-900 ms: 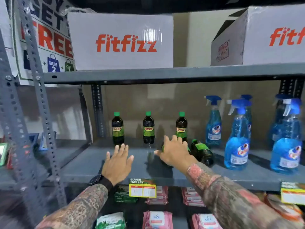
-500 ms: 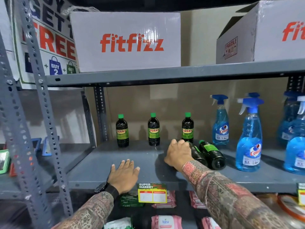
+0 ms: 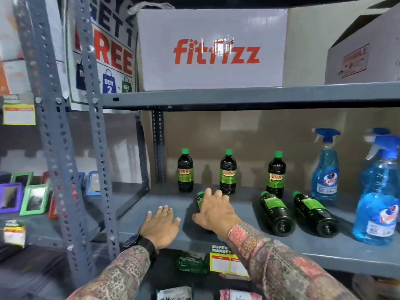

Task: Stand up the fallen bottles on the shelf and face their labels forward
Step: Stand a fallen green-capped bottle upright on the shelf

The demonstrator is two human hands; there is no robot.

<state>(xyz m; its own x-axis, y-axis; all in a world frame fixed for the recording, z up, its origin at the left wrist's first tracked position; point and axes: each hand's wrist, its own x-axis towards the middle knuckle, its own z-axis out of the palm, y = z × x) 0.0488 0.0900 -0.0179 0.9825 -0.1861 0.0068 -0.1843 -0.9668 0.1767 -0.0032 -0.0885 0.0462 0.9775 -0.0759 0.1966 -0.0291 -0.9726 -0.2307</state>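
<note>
While the right hand (image 3: pixel 214 211) closes over a fallen bottle (image 3: pixel 200 199) on the grey metal shelf (image 3: pixel 324 250), fingers wrapped across its dark body so that only the green cap and a bit of the shoulder show beyond the knuckles, the left hand (image 3: pixel 161 226) lies flat and empty on the shelf's front edge just beside it, fingers slightly spread, a black watch (image 3: pixel 138 242) at the wrist. Both patterned sleeves reach in from below. To the right, well clear of the hands, two more bottles (image 3: pixel 278 213) (image 3: pixel 315 214) lie on their sides, side by side, green caps pointing to the back, round bases to the front, green labels turned upward. Behind them, three bottles (image 3: pixel 185 171) (image 3: pixel 228 172) (image 3: pixel 275 175) stand upright in a row near the brown back wall, glossy dark plastic with green caps and green-and-yellow labels facing forward; the middle one stands just behind the right hand's fingertips. Blue spray bottles (image 3: pixel 325 167) (image 3: pixel 377 204) of translucent plastic crowd the shelf's right end. A white carton (image 3: pixel 212 50) with red lettering sits on the shelf above. A perforated steel upright (image 3: pixel 97 148) rises left of the hands, a yellow price tag (image 3: pixel 227 263) hangs from the shelf's front lip, and coloured picture frames (image 3: pixel 34 199) line the neighbouring rack.
</note>
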